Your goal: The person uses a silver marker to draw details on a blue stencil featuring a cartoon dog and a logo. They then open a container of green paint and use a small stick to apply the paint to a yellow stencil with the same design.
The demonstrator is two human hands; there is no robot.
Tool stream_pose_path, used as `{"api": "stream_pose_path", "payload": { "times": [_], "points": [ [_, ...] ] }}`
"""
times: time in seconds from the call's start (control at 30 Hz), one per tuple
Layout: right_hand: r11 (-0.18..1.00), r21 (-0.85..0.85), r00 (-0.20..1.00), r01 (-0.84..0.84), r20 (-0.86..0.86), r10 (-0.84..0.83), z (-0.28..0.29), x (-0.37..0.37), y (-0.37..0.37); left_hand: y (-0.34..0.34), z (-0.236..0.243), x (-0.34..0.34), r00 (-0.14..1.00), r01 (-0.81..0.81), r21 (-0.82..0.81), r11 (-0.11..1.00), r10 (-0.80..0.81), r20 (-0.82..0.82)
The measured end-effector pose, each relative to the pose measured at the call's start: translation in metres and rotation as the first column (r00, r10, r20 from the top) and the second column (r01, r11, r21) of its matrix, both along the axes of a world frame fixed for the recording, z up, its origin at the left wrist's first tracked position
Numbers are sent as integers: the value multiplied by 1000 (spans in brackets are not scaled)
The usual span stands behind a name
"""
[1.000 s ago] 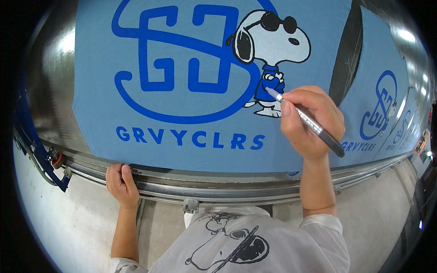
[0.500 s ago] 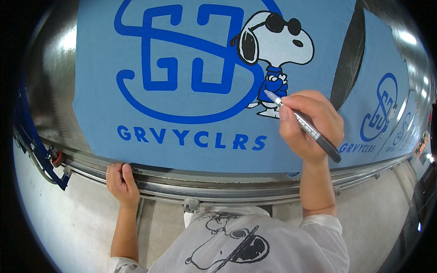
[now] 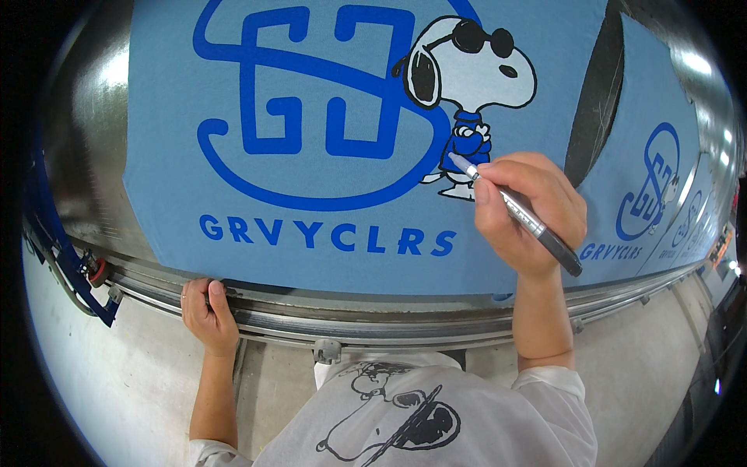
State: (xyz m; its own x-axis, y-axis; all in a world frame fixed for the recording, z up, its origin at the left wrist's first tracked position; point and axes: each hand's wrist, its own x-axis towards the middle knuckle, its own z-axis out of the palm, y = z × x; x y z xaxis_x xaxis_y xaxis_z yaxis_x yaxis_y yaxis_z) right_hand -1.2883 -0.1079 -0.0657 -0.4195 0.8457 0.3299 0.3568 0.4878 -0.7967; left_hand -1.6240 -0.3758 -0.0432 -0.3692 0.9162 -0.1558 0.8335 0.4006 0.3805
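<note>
Just below and right of the blue coat point(image 3: 471, 145) on the cartoon dog point(image 3: 476, 84), the fingers of the right hand point(image 3: 533, 210) are pinched round a silver-and-black marker point(image 3: 537, 228), its dark end slanting down and away from the dog. Up to the pale tip now, and it has slid left across the coat, from nearer the middle a second ago to close by the dog's left edge! A small shift, but I'd judge the work is now on that side of the figure; whether the tip presses or only hovers, I can't tell.

And the dog itself: white head, black sunglasses, black ear, crisp dark outline, the coat a flat, bold blue, the feet partly hidden by the hand. To its left sweeps a thick blue monogram point(image 3: 334, 204), with a row of blue lettering point(image 3: 330, 237) below. All of it lies on light blue cloth point(image 3: 167, 156), spread flat around the dog over a metal table point(image 3: 97, 140). Well below and left of the dog, no change: the left hand point(image 3: 208, 315) sits at the table's edge, fingers curled, and what they might grip can't be made out. Right of the dog, beyond a dark gap, comes a second cloth piece point(image 3: 650, 74).
</note>
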Motion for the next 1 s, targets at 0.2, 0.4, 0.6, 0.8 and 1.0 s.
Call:
{"api": "stream_pose_path", "payload": {
  "times": [0.2,0.4,0.6,0.8,1.0],
  "points": [
    [1000,-20,1000,15,9,-15,2,0,0,0,0,2,1000,-4,13,1000,4,-3],
    [1000,-20,1000,9,11,-9,2,1,1,0,-1,1,1000,-10,9,1000,10,1],
    [1000,-29,1000,2,14,-1,1,2,0,-1,0,1,1000,-11,5,1000,11,0],
    [1000,-26,1000,-4,15,4,1,2,1,0,-1,1,1000,-12,6,1000,12,0],
    [999,-32,1000,-13,20,13,1,2,1,1,0,2,1000,-12,3,1000,12,0]
  ]
}}
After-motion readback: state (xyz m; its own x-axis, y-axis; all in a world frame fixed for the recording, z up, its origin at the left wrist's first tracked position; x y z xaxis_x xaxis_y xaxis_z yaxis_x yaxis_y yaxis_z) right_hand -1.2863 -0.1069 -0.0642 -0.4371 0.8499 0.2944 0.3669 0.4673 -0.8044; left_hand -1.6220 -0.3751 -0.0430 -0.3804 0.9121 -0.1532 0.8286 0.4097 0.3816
